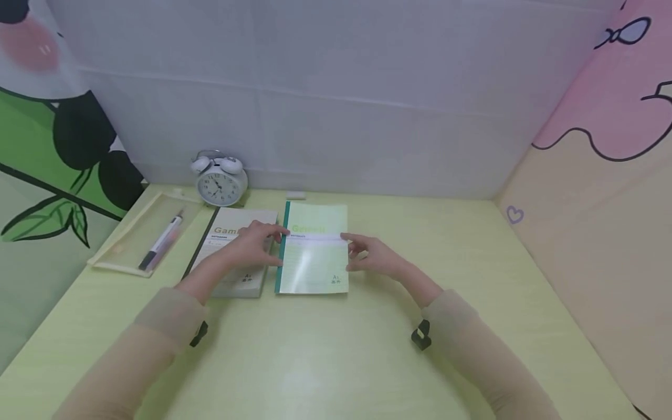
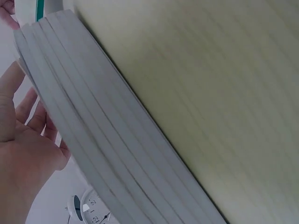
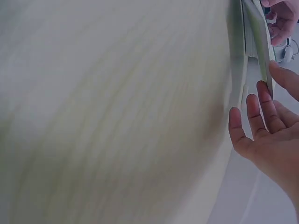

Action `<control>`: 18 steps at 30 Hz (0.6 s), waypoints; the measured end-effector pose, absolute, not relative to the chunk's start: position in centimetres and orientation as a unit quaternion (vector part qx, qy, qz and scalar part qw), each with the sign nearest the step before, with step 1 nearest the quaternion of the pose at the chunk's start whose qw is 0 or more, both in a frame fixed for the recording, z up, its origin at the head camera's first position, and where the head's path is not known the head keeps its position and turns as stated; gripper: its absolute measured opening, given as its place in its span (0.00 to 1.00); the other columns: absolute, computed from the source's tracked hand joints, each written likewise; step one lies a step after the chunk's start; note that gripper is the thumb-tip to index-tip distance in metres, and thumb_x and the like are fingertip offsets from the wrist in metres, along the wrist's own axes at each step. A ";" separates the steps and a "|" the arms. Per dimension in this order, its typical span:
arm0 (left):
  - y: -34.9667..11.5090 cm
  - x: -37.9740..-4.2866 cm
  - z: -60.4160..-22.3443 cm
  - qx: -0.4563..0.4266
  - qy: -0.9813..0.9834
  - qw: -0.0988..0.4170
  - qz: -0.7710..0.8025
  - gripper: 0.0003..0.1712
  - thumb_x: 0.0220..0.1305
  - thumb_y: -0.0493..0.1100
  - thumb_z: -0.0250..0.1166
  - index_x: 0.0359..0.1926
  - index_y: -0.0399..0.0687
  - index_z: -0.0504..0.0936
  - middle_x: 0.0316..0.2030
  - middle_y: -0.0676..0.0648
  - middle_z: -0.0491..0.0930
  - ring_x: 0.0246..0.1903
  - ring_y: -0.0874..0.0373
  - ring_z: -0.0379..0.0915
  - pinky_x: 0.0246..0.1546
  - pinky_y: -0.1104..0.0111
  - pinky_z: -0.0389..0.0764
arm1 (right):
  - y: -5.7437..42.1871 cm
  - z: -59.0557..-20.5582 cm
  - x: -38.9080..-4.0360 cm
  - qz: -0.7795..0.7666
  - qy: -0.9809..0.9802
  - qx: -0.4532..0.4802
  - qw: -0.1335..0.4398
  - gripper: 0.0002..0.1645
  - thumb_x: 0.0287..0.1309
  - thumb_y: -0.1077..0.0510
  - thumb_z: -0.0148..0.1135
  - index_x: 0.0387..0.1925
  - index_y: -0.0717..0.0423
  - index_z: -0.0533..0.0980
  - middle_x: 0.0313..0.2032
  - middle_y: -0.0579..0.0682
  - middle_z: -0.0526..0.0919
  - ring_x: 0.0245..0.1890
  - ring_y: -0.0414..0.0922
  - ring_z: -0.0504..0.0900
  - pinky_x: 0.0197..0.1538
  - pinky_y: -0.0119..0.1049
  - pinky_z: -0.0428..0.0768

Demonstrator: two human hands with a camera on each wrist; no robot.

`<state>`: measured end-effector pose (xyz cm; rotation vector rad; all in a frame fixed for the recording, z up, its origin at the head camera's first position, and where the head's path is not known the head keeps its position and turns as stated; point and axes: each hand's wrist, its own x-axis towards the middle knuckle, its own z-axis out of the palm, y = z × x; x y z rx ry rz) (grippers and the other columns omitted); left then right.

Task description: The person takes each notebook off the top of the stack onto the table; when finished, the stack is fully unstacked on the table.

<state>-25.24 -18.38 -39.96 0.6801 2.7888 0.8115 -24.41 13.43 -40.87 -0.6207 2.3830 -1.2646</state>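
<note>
Between the two hands is a thin green notebook (image 1: 314,262) with a dark green spine and printed lettering, its glossy cover facing up. My left hand (image 1: 254,242) holds it at the spine edge, thumb and forefinger on that side. On the opposite edge, the thumb and fingers of my right hand (image 1: 375,256) pinch it; the right wrist view shows the notebook (image 3: 262,51) edge-on and tilted between them. Under my left hand and wrist lies a thick stack of grey-white notebooks (image 1: 238,289), whose layered page edges (image 2: 107,126) fill much of the left wrist view.
A white twin-bell alarm clock (image 1: 221,184) stands behind the stack. To the left lies a clear zip pouch (image 1: 123,230) with pens (image 1: 161,240) in it. A small white block (image 1: 296,195) sits near the back wall (image 1: 357,116). Printed side walls flank the pale yellow table (image 1: 315,361).
</note>
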 end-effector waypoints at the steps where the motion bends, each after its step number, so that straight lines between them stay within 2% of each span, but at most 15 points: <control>1: -18.4 -25.4 -40.1 0.228 0.934 0.081 0.265 0.38 0.45 0.49 0.75 0.59 0.50 0.73 0.43 0.51 0.76 0.51 0.50 0.61 0.54 0.48 0.54 | 13.4 -41.1 -24.5 -0.447 0.847 -0.218 0.191 0.47 0.48 0.63 0.70 0.70 0.50 0.59 0.50 0.53 0.75 0.49 0.49 0.75 0.50 0.36 0.76; 5: -18.4 -25.9 -40.5 0.225 0.940 0.087 0.241 0.37 0.45 0.50 0.75 0.58 0.50 0.74 0.41 0.53 0.77 0.52 0.50 0.59 0.56 0.49 0.50 | 13.3 -41.8 -24.9 -0.436 0.849 -0.214 0.210 0.48 0.49 0.62 0.70 0.70 0.51 0.59 0.49 0.52 0.74 0.46 0.48 0.74 0.46 0.34 0.76; 11: -18.2 -26.6 -40.6 0.230 0.949 0.084 0.198 0.37 0.45 0.51 0.75 0.58 0.49 0.75 0.42 0.53 0.78 0.56 0.48 0.56 0.57 0.47 0.49 | 12.9 -42.1 -25.5 -0.385 0.875 -0.214 0.201 0.47 0.49 0.61 0.70 0.69 0.51 0.60 0.49 0.51 0.74 0.50 0.46 0.71 0.56 0.38 0.71; 18: -17.6 -26.4 -40.5 0.212 0.963 0.089 0.142 0.38 0.46 0.51 0.74 0.59 0.48 0.74 0.41 0.52 0.76 0.55 0.47 0.56 0.56 0.48 0.51 | 12.4 -42.7 -26.1 -0.343 0.895 -0.221 0.181 0.43 0.49 0.60 0.70 0.67 0.52 0.64 0.51 0.52 0.75 0.52 0.47 0.71 0.61 0.41 0.67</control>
